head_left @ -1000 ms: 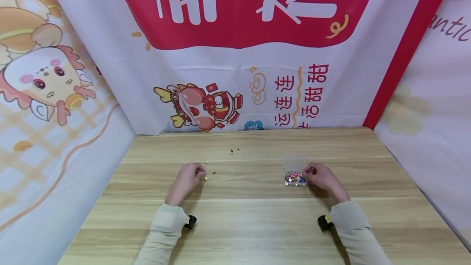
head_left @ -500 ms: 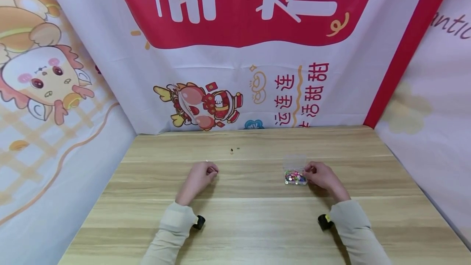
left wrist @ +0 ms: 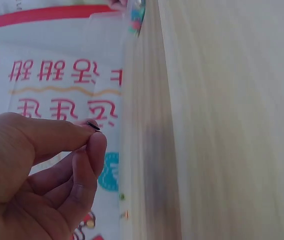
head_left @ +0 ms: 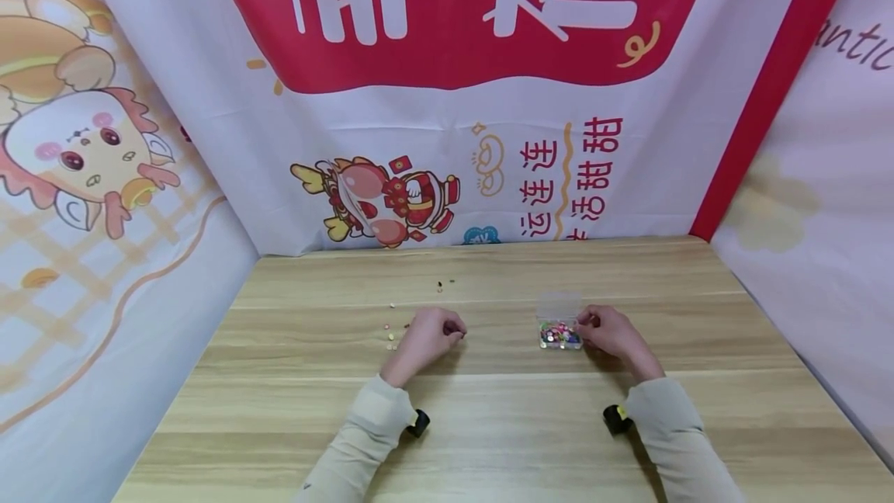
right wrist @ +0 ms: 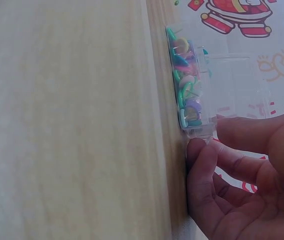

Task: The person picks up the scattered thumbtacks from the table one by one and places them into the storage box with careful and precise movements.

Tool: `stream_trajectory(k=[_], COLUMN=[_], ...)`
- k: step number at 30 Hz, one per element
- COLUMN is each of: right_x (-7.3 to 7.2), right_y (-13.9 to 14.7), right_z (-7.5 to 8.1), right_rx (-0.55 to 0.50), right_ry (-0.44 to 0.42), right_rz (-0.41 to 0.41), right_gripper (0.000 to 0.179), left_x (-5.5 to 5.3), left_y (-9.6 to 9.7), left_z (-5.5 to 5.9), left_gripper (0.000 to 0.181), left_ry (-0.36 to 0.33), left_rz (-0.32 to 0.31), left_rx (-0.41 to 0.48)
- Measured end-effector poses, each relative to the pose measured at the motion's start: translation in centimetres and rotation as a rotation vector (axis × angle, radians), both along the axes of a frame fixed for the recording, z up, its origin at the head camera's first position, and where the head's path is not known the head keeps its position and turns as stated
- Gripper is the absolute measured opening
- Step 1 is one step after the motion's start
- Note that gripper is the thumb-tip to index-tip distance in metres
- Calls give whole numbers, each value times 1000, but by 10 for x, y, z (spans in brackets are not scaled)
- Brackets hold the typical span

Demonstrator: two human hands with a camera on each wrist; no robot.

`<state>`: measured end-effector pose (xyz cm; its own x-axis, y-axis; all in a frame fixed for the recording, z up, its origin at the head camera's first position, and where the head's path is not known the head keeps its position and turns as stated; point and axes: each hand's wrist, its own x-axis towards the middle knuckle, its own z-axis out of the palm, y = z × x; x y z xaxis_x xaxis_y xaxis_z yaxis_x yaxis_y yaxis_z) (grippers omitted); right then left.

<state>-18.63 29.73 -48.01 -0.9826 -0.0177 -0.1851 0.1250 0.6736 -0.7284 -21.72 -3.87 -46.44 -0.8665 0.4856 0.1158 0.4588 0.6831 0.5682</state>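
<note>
In the head view my left hand [head_left: 431,336] is above the middle of the table, thumb and forefinger together. They pinch a small dark thumbtack [left wrist: 93,126], seen edge-on in the left wrist view; most of it is hidden by the fingertips. To the right stands a clear plastic box [head_left: 560,345], its transparent lid [right wrist: 234,82] raised, filled with colourful thumbtacks [right wrist: 188,87]. My right hand [head_left: 609,330] grips the box by its right side, thumb and fingers at the corner.
Several loose thumbtacks [head_left: 391,337] lie on the wooden table [head_left: 489,425] left of my left hand. A few more tiny pieces [head_left: 440,285] lie farther back. A printed cloth [head_left: 391,123] hangs behind the table's back edge.
My left hand has moved right, from the loose thumbtacks toward the box, and now carries a dark one. My right hand and the box have stayed in place.
</note>
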Motion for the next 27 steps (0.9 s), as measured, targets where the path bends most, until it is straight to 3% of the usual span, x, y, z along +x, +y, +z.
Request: stream_trajectory(k=[9, 14, 27], right_x=[-1, -2, -1], right_y=[1, 1, 2], right_z=[-2, -4, -6], right_rx=[4, -2, -8], right_ry=[21, 24, 30], right_rz=[5, 1, -1], right_gripper=[18, 18, 18], left_x=[-2, 0, -5], left_y=[43, 64, 105], left_z=[0, 1, -1], left_gripper=[8, 8, 7], left_ry=[2, 54, 71], left_rz=[-36, -74, -143], left_rx=[-8, -38, -71])
